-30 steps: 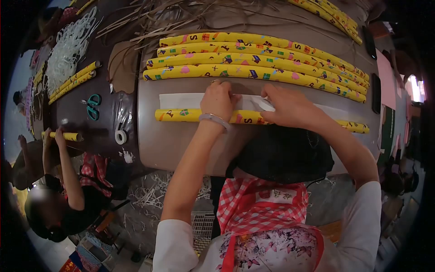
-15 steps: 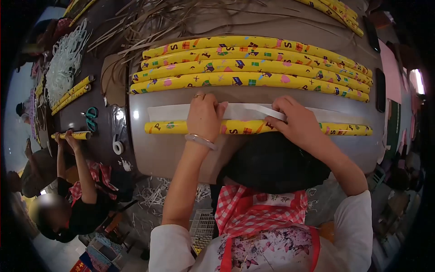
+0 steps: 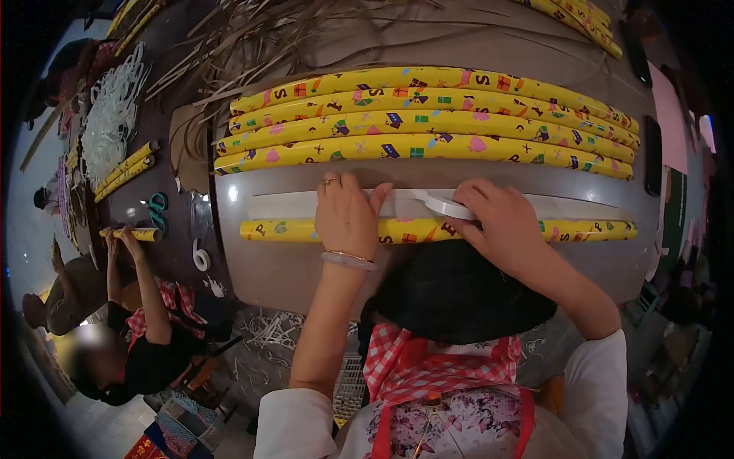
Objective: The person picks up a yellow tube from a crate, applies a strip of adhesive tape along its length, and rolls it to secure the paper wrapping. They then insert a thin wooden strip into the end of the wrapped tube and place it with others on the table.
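My right hand (image 3: 501, 218) is closed on a roll of white tape (image 3: 447, 206), thumb and fingers pinching its right side. A short length of tape runs from the roll towards my left hand (image 3: 348, 218). That hand presses down over the white paper edge (image 3: 283, 206), fingertips down and thumb held apart; what lies under its fingers is hidden. Just below the white edge is a yellow printed wrapping paper roll (image 3: 585, 231), lying crosswise on the table, partly covered by both hands.
Several finished-looking yellow rolls (image 3: 428, 147) lie side by side beyond my hands. Brown strips (image 3: 260, 46) spread at the back. To the left are teal scissors (image 3: 157, 210), another tape roll (image 3: 201, 258), a white tangled heap (image 3: 115, 115) and a co-worker's hands (image 3: 122, 239) holding a yellow roll.
The tape roll has tipped to show more of its side, and its free length has shortened. My left hand stays over the white edge. The whole view has shifted slightly.
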Demonstrator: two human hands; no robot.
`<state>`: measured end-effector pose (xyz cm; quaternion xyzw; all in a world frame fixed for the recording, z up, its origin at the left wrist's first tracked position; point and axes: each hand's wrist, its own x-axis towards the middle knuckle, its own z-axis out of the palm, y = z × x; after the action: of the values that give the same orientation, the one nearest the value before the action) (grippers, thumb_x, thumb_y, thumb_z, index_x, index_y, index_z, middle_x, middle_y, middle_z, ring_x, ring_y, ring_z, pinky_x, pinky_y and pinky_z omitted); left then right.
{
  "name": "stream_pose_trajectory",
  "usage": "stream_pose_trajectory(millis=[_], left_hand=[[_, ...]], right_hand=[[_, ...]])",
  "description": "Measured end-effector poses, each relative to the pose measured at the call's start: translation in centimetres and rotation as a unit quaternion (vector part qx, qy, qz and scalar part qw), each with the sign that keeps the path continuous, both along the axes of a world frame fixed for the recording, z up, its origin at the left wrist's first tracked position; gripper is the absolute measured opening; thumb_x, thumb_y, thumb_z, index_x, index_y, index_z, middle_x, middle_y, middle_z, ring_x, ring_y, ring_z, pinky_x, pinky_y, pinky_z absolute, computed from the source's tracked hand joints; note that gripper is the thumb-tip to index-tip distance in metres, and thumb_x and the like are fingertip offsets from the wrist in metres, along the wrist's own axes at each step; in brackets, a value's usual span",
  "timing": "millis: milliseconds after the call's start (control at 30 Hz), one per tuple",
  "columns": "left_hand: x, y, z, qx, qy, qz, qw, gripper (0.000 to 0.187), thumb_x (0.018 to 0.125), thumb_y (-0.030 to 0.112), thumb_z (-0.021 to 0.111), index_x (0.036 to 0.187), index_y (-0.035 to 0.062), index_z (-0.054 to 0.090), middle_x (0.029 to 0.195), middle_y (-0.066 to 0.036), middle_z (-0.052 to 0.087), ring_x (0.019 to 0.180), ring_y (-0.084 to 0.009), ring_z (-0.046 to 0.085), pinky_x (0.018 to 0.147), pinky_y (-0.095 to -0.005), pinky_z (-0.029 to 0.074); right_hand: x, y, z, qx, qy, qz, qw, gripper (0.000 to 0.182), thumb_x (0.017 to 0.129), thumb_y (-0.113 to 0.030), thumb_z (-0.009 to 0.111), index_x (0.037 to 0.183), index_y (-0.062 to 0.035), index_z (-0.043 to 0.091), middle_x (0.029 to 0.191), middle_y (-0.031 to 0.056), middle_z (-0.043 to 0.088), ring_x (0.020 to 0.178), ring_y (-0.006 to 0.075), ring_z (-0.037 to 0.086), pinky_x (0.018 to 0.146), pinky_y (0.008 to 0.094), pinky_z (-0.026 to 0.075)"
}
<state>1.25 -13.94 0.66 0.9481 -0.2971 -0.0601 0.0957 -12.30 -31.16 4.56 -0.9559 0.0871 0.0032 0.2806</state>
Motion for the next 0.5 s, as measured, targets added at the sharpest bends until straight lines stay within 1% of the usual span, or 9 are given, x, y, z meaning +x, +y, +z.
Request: stream_pose_trajectory(millis=[167, 233, 267, 333, 367, 433, 500], left_hand=[[-0.4, -0.4, 0.8, 0.030, 0.010, 0.006, 0.999, 0.044, 0.079, 0.041, 0.066, 0.085, -0.0014, 0.054, 0.090, -0.018, 0.054, 0.086, -0.0339, 0.054, 0.075, -0.0389, 0.046], [-1.0, -0.7, 0.9, 0.018, -0.005, 0.020, 1.000, 0.039, 0.078, 0.034, 0.069, 0.084, -0.0008, 0.053, 0.091, -0.018, 0.054, 0.086, -0.0337, 0.054, 0.074, -0.0378, 0.046], [-1.0, -0.8, 0.7, 0.019, -0.005, 0.021, 1.000, 0.039, 0.078, 0.034, 0.069, 0.084, -0.0008, 0.053, 0.091, -0.018, 0.054, 0.086, -0.0337, 0.054, 0.074, -0.0378, 0.046], [-1.0, -0.9, 0.4, -0.100, -0.020, -0.019, 0.995, 0.030, 0.077, 0.024, 0.072, 0.077, 0.0011, 0.052, 0.074, -0.016, 0.054, 0.074, -0.0333, 0.054, 0.065, -0.0405, 0.045], [-1.0, -1.2, 0.5, -0.099, -0.020, -0.018, 0.995, 0.030, 0.077, 0.024, 0.072, 0.077, 0.0011, 0.052, 0.074, -0.016, 0.054, 0.074, -0.0333, 0.054, 0.065, -0.0405, 0.045], [-1.2, -1.8, 1.0, -0.110, 0.134, 0.013, 0.985, 0.024, 0.076, 0.016, 0.071, 0.076, 0.0021, 0.051, 0.078, -0.015, 0.054, 0.077, -0.0337, 0.055, 0.067, -0.0408, 0.046], [-1.3, -2.1, 0.6, -0.128, 0.127, 0.010, 0.984, 0.023, 0.076, 0.015, 0.070, 0.075, 0.0024, 0.051, 0.075, -0.015, 0.054, 0.075, -0.0341, 0.055, 0.066, -0.0418, 0.045]], right_hand=[[0.2, -0.1, -0.2, -0.015, -0.003, 0.009, 1.000, 0.026, 0.075, -0.022, 0.069, 0.092, -0.0074, 0.056, 0.093, 0.0055, 0.058, 0.082, 0.0245, 0.060, 0.070, 0.0359, 0.043], [0.3, -0.1, -0.2, -0.016, -0.003, 0.012, 1.000, 0.026, 0.074, -0.021, 0.070, 0.092, -0.0074, 0.056, 0.093, 0.0055, 0.058, 0.082, 0.0244, 0.060, 0.070, 0.0358, 0.043], [0.3, -0.1, -0.3, -0.015, -0.008, 0.012, 1.000, 0.027, 0.073, -0.020, 0.071, 0.092, -0.0075, 0.056, 0.092, 0.0056, 0.058, 0.082, 0.0245, 0.060, 0.071, 0.0358, 0.043], [0.4, -0.2, -0.4, -0.013, -0.012, 0.012, 1.000, 0.027, 0.072, -0.018, 0.071, 0.092, -0.0077, 0.056, 0.092, 0.0057, 0.058, 0.082, 0.0246, 0.060, 0.071, 0.0358, 0.043], [0.4, -0.2, -0.4, -0.018, -0.003, 0.014, 1.000, 0.028, 0.072, -0.017, 0.071, 0.093, -0.0077, 0.056, 0.092, 0.0057, 0.058, 0.082, 0.0247, 0.060, 0.071, 0.0359, 0.043], [0.4, -0.2, -0.4, -0.022, 0.006, 0.016, 1.000, 0.028, 0.071, -0.015, 0.071, 0.094, -0.0078, 0.055, 0.092, 0.0056, 0.058, 0.082, 0.0248, 0.059, 0.071, 0.0360, 0.043], [0.4, -0.2, -0.4, -0.030, -0.008, 0.019, 0.999, 0.029, 0.071, -0.011, 0.070, 0.095, -0.0081, 0.054, 0.091, 0.0054, 0.058, 0.082, 0.0249, 0.059, 0.070, 0.0364, 0.043]])
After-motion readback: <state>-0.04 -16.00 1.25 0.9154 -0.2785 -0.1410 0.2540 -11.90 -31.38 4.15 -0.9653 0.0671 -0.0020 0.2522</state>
